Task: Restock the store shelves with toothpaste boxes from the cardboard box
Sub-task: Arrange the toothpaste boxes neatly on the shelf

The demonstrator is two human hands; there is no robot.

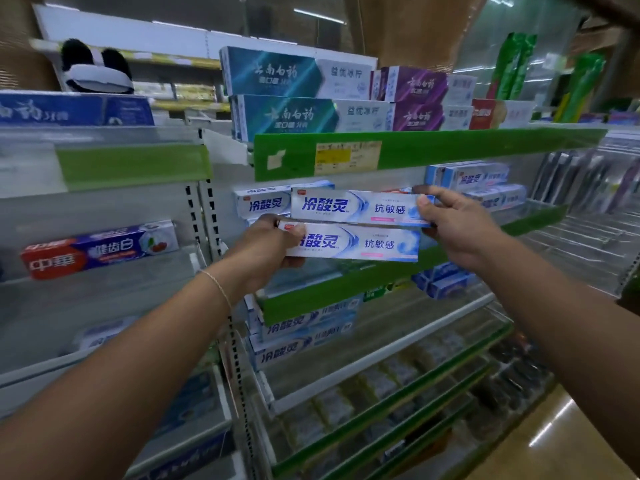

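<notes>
Plainly risky at this stage: two white-and-blue toothpaste boxes held out in mid-air before the middle shelf (pixel 349 289), each by one end only. Left hand (pixel 266 247) wrapped round the left end of the lower toothpaste box (pixel 360 243), thumb over its front face; right hand (pixel 460 226) pinching the right end of the upper toothpaste box (pixel 356 206), fingers curled behind it. Both grips narrow and closed on cardboard, with the long free ends reaching unsupported toward each other's hand. Likely trouble: a free end sagging or twisting out of so short a hold, or catching the green price rail (pixel 415 150) of the shelf above on the way in, or knocking the matching boxes already stacked behind (pixel 263 202). Upper box just above the lower, nearly touching, both level and facing outward. Cardboard supply box not in sight.
</notes>
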